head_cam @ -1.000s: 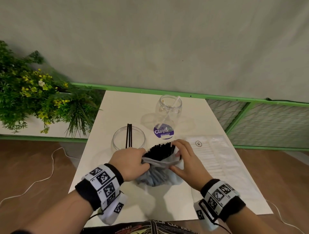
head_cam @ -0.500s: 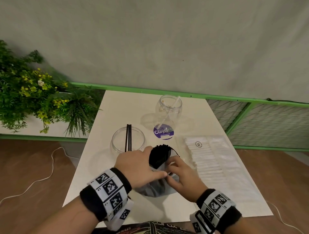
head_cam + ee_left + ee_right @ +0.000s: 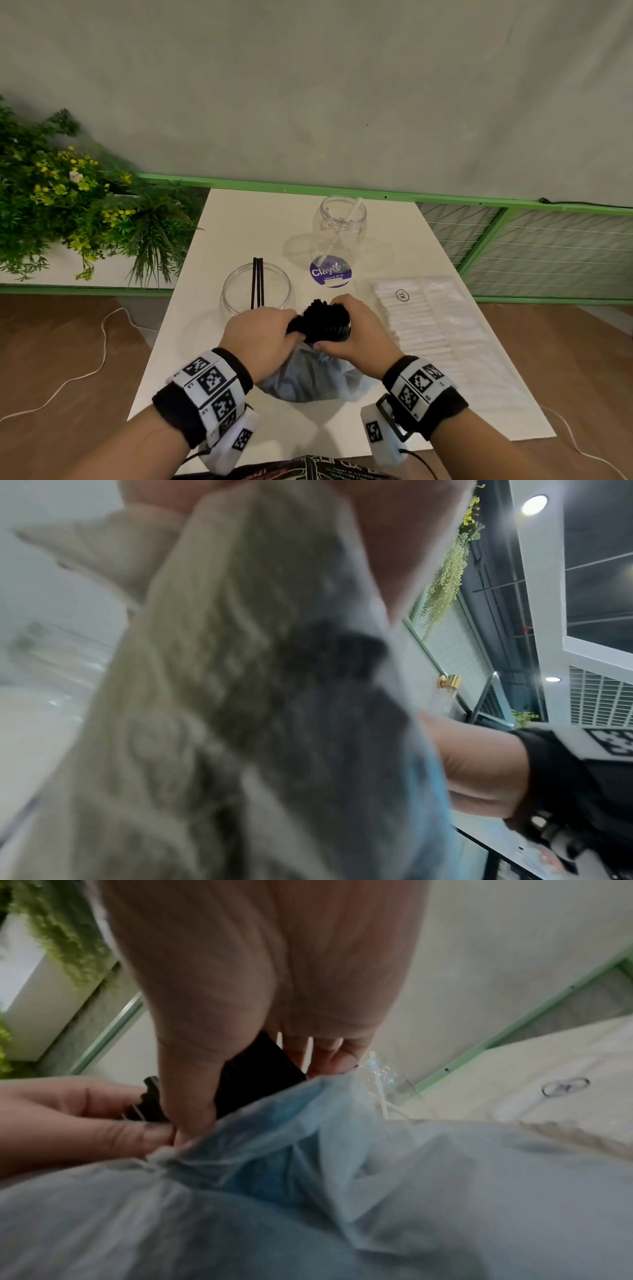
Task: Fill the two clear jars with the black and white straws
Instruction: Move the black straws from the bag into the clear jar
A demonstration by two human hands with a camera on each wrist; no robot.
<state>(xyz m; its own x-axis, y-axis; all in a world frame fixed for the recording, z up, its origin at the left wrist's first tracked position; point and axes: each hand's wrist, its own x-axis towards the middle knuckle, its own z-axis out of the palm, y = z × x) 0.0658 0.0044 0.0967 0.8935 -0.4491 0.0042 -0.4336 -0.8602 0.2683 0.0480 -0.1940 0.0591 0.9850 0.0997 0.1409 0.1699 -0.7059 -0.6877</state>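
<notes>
A thick bundle of black straws sticks up out of a bluish clear plastic bag on the white table. My left hand pinches the bag's bunched rim against the bundle's left side. Thumb and fingers of my right hand curl round the bundle. The left wrist view is filled by the blurred bag. Just beyond my left hand, the near clear jar holds a few black straws. The far clear jar, with a purple label, holds one white straw.
A flat clear pack of white straws lies on the table at the right. A green rail and mesh panels run behind the table. Potted plants stand to the left. A white cable lies on the floor.
The bag has been pushed down off the bundle, so more of the black straws stands bare. Both hands have closed in round the bundle's top.
</notes>
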